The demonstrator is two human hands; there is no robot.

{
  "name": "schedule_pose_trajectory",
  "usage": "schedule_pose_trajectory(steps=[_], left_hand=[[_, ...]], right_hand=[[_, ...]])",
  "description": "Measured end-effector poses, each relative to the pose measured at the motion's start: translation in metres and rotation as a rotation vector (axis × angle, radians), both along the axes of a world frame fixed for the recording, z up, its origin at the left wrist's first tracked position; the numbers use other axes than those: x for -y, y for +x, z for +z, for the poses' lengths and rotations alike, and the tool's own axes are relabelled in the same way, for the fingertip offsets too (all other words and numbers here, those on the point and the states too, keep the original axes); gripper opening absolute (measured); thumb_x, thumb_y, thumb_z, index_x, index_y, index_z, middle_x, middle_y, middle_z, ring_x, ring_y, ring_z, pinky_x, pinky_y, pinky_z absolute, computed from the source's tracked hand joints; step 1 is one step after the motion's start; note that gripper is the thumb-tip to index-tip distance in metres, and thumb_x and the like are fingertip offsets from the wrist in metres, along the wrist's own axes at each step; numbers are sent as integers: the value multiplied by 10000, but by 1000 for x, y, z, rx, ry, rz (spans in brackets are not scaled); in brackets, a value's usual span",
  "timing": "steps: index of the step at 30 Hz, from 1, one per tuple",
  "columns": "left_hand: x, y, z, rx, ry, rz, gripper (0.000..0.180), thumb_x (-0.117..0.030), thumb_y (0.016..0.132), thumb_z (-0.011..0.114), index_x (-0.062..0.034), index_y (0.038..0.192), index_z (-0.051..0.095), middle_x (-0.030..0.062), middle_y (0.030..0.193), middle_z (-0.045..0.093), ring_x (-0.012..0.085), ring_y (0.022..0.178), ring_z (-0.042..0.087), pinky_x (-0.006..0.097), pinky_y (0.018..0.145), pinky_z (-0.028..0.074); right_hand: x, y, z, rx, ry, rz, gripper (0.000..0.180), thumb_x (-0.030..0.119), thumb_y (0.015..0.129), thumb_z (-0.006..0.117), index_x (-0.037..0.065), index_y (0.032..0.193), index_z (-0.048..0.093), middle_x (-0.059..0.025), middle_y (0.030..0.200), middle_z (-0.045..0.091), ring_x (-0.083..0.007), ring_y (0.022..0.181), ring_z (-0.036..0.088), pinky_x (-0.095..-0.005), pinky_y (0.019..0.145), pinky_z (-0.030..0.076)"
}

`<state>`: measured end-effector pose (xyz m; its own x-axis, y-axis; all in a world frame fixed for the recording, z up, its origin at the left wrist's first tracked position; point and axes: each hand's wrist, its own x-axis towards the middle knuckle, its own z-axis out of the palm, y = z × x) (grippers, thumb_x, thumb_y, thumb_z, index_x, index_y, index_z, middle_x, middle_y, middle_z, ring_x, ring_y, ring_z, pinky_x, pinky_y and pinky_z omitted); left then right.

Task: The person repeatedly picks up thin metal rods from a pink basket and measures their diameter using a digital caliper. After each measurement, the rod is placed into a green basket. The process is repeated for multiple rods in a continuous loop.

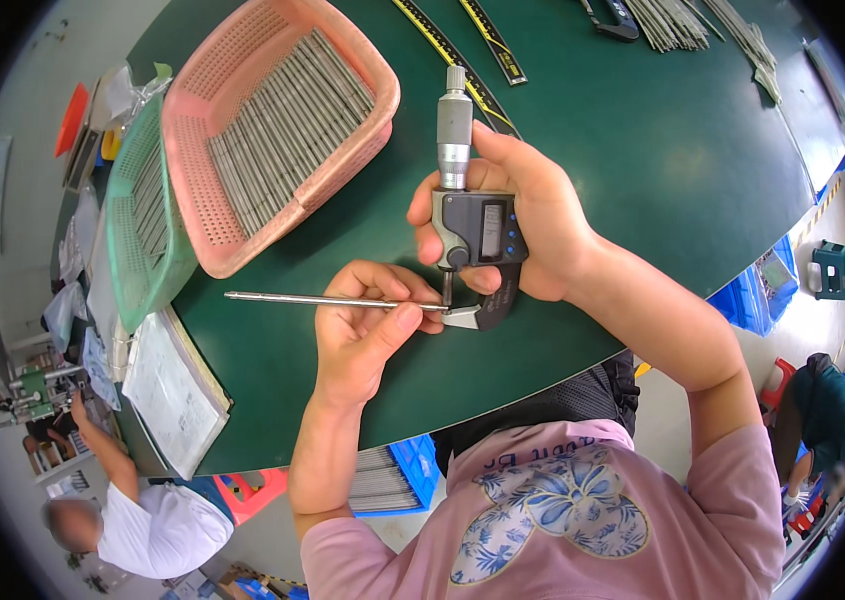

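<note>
Head cam, looking down over a green table (643, 150). The left hand (363, 330) is pinching a thin metal rod (323, 299) between thumb and fingers, holding it pretty much level, with its long free end sticking out to the left over the table. The rod's right end sits in the gap of a digital micrometer (473, 220), right at the anvil end. The right hand (533, 220) is wrapped around the micrometer frame from the right side, fingers curled behind it and thumb at the front near the bottom, the thimble pointing up and away. So both hands are closed on something and they're nearly touching, rod on the left and micrometer on the right, just above the table's near edge.

Further back on the left there's a pink basket (233, 250) full of similar rods, with a green basket (133, 260) just beside it and a notebook (173, 390) nearer the edge. Rulers (453, 60) lie behind the micrometer.
</note>
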<state>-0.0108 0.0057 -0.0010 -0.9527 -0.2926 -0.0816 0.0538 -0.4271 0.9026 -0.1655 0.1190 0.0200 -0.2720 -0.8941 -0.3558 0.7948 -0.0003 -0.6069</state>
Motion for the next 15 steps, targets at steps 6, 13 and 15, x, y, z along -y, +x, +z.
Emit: schedule_pose_trajectory(steps=[6,13,15], left_hand=[[0,0,0,-26,-24,-30,158,9,787,583,-6,887,462,156,890,569,172,754,588,297,672,523],[-2,0,1,25,-52,-10,178,-15,782,605,-3,895,469,145,890,567,168,753,587,289,661,521],[-3,0,1,69,-45,5,182,-31,781,617,-1,889,473,139,881,567,167,747,588,286,657,521]], right_hand=[[-2,0,0,2,-8,5,618,561,836,312,-5,810,560,-134,653,574,-141,395,447,-219,351,354],[0,1,3,-47,-10,-9,615,575,829,345,1,787,562,-128,641,575,-140,367,428,-220,343,339],[0,2,1,-61,-19,-37,623,578,835,337,-1,789,560,-126,637,573,-140,369,426,-222,348,339]])
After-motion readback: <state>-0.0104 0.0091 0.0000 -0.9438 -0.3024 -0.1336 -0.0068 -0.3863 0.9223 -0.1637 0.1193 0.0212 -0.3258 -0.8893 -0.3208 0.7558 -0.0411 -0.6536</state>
